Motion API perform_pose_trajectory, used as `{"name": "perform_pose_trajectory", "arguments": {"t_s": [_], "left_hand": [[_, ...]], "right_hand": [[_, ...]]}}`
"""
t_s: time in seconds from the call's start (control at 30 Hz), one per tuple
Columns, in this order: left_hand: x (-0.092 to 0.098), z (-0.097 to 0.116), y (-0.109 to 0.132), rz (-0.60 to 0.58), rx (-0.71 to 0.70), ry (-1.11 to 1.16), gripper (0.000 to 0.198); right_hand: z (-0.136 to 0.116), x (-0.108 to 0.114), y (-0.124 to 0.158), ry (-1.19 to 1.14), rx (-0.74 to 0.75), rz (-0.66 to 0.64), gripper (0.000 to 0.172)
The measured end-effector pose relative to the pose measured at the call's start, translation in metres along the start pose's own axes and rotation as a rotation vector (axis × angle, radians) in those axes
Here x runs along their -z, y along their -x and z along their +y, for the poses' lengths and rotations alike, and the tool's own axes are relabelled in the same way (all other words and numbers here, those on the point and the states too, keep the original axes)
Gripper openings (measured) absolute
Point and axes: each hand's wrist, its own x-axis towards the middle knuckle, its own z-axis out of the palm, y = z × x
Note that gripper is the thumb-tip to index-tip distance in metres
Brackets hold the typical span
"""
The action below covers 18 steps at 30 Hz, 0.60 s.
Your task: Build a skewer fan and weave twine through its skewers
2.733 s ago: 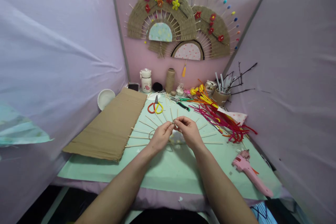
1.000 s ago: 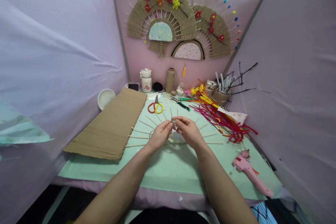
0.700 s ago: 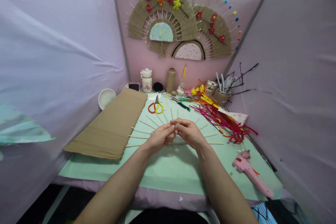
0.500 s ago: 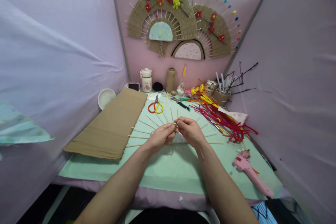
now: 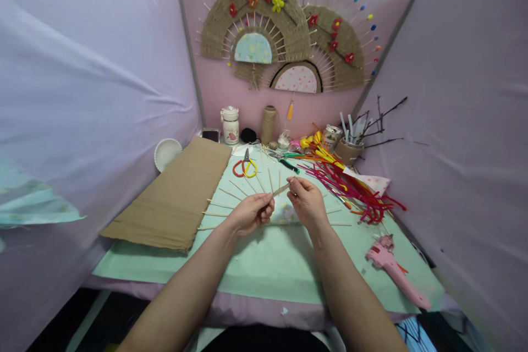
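Head view: a brown strip (image 5: 281, 189) spans the gap between two pinching hands, above the tabletop (image 5: 268, 275).
From where I stand, the strip runs off the left hand's (image 5: 251, 213) fingertips to the right and a little away from the person, its far end at the right hand (image 5: 307, 201); neither hand is nearer, since each grip is closed, thumb to finger, on one end. Wooden sticks (image 5: 215, 214) fan out around a floral piece (image 5: 285, 210) just below and beyond the hands. Toward the back right, a brown-wrapped pot (image 5: 348, 153) holds pale rods (image 5: 350, 126) and dark twigs (image 5: 391, 108), leaning outward; the white jar (image 5: 231, 127) at the back is lidded, so I can't tell what's inside.
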Motion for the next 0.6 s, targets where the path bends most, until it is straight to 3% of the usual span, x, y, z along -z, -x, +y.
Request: {"name": "perform_pose_trajectory", "arguments": {"t_s": [0.37,0.6], "left_hand": [[0.004,0.012,-0.007,0.304,-0.094,0.590,0.025],[0.004,0.022,-0.004,0.307,-0.199,0.748,0.030]], "right_hand": [[0.013,-0.008,0.012,0.308,0.303,-0.138,0.008],[0.022,-0.019,0.026,0.490,0.316,-0.260,0.009]]}}
